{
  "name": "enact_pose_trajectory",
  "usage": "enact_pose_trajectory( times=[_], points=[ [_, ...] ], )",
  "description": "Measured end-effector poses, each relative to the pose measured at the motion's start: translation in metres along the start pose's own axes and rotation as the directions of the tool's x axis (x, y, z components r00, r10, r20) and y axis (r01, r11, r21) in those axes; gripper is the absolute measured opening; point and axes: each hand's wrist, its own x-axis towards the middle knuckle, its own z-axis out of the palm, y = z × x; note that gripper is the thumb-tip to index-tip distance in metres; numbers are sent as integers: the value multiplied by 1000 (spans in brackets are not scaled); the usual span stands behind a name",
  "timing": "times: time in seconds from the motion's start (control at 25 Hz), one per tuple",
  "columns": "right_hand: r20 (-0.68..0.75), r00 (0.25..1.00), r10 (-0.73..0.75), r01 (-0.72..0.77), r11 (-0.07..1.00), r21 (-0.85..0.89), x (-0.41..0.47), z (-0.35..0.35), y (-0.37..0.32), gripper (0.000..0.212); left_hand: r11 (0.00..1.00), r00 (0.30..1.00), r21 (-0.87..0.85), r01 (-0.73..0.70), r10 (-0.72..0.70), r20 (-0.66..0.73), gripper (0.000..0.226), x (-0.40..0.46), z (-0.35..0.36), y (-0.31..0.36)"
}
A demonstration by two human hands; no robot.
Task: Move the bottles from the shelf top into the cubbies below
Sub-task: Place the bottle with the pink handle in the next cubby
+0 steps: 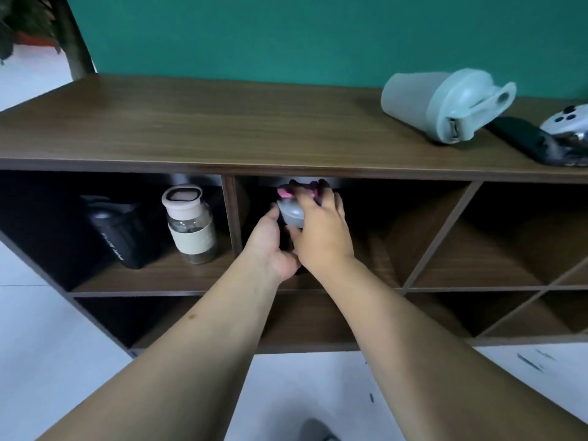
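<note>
**Setting the grey bottle down in the middle cubby**

Both hands are inside the middle cubby (350, 249) of the upper row, and both are closed around one bottle with a grey lid (291, 213) and a pink part on top; the left hand (270, 246) grasps the body low on its left side, the right hand (321, 232) covers the lid and the right side from above. The body of the bottle is mostly hidden by the hands and the shadow, so I cannot tell if its base already touches the cubby floor.

In the left cubby a black bottle (124, 233) and a clear bottle with a pale lid (189, 224) stand upright, just beside each other. On the shelf top (222, 122) one pale green bottle (445, 103) lies on its side at the right, near a dark flat object (521, 138) and a white controller (566, 120); by my judgement this bottle is what remains to be moved.

To finish this step well, I would keep the bottle upright and lower it until the base sits flat; the top of the lid is close under the shelf board, so the right hand should not lift. Open the left hand first, then the right, and draw both straight out, away from the divider (232, 214) on the left.
</note>
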Motion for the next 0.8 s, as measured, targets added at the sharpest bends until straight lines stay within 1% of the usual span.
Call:
enact_pose_trajectory(
  times=[0.08,0.16,0.24,0.32,0.6,0.72,0.8],
  points=[
    [31,1000,-2,1,1000,23,4,-2,3,69,999,999,-30,-28,27,-32,50,6,-1,0],
    [48,999,-7,5,999,33,7,-5,6,66,994,998,-99,-41,36,-53,57,14,-2,1],
    [64,998,-3,0,999,43,9,-8,10,63,986,999,-160,-38,32,-42,62,18,-3,1],
    [85,996,9,-13,999,43,10,-11,12,63,982,999,-185,-42,36,-38,64,22,-3,0],
    [139,990,34,-50,992,116,16,-9,11,66,977,996,-198,-75,65,-58,62,23,-1,-7],
    [124,991,56,-70,992,109,13,-11,9,65,980,995,-179,-83,71,-75,57,16,2,-7],
    [85,994,73,-79,994,77,5,-24,4,57,989,994,-119,-82,72,-84,49,0,9,-7]
  ],
)
